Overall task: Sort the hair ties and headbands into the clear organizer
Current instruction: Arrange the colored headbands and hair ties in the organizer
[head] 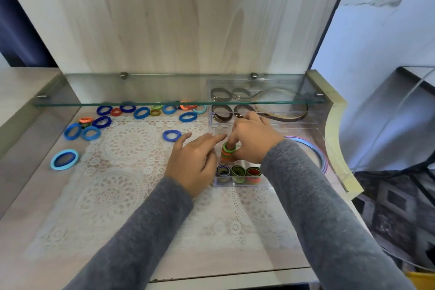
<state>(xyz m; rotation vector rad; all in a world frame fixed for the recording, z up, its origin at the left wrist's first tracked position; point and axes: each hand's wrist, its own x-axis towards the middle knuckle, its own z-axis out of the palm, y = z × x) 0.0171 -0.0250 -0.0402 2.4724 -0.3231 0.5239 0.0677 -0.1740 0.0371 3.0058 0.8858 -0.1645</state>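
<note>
Both hands work over the organizer (240, 183) at the right of the bench (26, 219). The right hand (254, 139) pinches a stack (227, 152) of small green and orange ties, thumb and fingers curled round it, just above a compartment behind the filled front row. The left hand (193, 162) lies beside it with fingers nearly straight, their tips by the organizer's edge and near the stack; whether they touch it I cannot tell. Headbands (282, 116) already sit in the back section under the glass shelf (164, 101).

The stack looks springy and loosely aligned. If the pinch eases before it is down between the walls, the ties would likely fan apart and spill over the divider into sorted neighbours or onto the lace mat (122, 148). A hard push could also slide the light organizer. Many loose ties (171, 135) are left at the left, so sorting seems far from done.
</note>
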